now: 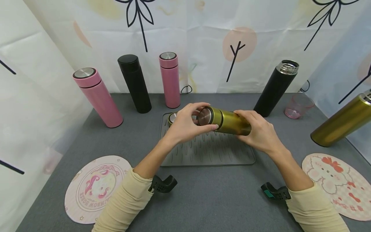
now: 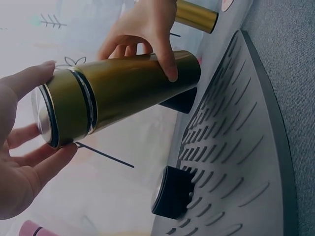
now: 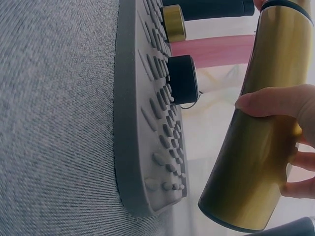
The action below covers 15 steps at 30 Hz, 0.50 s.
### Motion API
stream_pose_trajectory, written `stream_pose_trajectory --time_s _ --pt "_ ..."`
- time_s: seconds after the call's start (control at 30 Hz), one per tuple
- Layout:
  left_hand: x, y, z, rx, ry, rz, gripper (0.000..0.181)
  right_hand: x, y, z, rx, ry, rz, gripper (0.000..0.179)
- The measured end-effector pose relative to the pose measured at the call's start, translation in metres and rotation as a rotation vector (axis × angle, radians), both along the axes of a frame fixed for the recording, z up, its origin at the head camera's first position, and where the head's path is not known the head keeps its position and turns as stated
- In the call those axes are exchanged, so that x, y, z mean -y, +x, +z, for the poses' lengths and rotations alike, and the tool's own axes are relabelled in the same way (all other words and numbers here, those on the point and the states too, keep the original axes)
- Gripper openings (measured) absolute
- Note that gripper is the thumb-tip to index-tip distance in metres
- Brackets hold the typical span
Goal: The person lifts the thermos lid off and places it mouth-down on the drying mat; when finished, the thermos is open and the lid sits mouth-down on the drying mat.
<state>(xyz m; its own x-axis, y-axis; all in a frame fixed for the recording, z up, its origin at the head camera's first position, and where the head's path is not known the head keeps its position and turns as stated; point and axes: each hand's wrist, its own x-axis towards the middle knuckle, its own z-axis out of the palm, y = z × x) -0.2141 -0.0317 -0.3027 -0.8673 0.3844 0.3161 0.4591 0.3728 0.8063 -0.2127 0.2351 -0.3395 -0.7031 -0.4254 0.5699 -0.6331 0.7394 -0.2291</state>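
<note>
A gold thermos flask (image 1: 235,123) is held tilted nearly on its side above a grey drying mat (image 1: 208,158). My left hand (image 1: 188,125) grips its steel-topped cap (image 2: 69,105) between thumb and fingers. Around the lower body, near the base, my right hand (image 1: 259,130) holds it, the thumb (image 3: 268,102) pressed along one side. Below the flask, a loose gold cap (image 3: 174,23) and a loose black cap (image 3: 182,79) stand on the mat. In the head view the left hand hides the black one.
Two pink flasks (image 1: 171,82) and a black flask (image 1: 135,85) stand at the back left. An uncapped black flask (image 1: 273,88), a pink glass (image 1: 298,106) and an uncapped gold flask (image 1: 340,119) stand right. Round printed placemats (image 1: 75,193) lie on both sides.
</note>
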Motion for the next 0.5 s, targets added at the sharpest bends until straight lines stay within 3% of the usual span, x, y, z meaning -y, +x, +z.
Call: stream_pose_trajectory --time_s 0.5 --pt "-0.0074 0.0062 0.0023 -0.001 -0.015 0.150 0.057 0.0000 -0.0008 -0.0010 -0.062 -0.017 -0.032 0.081"
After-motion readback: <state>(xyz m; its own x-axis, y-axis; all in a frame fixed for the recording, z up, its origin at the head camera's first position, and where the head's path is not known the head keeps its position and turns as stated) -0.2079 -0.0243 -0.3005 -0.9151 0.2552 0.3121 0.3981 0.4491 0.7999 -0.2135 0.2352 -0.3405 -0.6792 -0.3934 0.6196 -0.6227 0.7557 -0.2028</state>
